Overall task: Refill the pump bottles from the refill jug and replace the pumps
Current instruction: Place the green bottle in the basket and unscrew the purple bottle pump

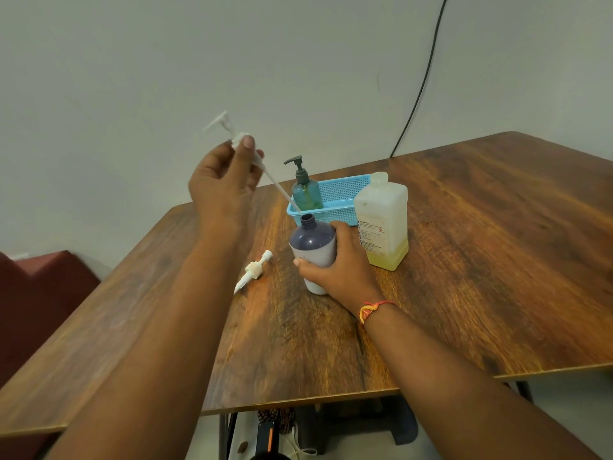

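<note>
Left hand [225, 180] is pinching the white pump [245, 151], tube slanting lower-right toward the open bottle [313, 252], which right hand [338, 260] is gripping upright at frame centre.

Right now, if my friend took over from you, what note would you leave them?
Left hand pinches the white pump, tube tip just above the purple bottle's open neck.
Right hand grips that bottle upright on the table.
Refill jug stands beside it, yellow liquid low.
Green bottle, pump on, sits in the blue basket.
A loose pump part lies on the table.
To do: check the fill, screw the pump on.
</note>
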### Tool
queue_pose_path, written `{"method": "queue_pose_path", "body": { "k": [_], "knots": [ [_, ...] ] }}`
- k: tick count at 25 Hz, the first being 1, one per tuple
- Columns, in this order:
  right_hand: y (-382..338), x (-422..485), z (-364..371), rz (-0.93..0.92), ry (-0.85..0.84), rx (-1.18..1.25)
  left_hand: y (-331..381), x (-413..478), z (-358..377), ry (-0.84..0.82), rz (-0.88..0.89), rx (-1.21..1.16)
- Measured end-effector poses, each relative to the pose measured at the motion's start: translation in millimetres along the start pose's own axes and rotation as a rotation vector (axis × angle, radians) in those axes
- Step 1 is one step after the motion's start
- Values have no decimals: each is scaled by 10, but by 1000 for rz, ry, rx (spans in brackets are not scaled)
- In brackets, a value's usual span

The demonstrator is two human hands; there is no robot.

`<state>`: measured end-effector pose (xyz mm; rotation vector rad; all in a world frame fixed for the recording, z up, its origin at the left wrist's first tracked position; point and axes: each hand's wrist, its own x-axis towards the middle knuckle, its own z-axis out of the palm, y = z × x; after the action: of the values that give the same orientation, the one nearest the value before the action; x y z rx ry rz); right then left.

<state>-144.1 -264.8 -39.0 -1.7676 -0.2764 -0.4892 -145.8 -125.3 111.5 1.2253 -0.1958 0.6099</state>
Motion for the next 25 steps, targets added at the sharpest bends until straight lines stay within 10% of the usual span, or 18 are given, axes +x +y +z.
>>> {"method": "queue_pose_path", "body": {
  "k": [6,16,25],
  "knots": [
    [11,6,6,-4,7,-2,240,130,-229,54,129,91],
    [-28,-4,18,-27,14,-24,-949,-364,-710,-75,-533,763],
    [3,-13,24,-11,4,-47,-1038,-417,-605,-191,-366,1085]
  ]
}}
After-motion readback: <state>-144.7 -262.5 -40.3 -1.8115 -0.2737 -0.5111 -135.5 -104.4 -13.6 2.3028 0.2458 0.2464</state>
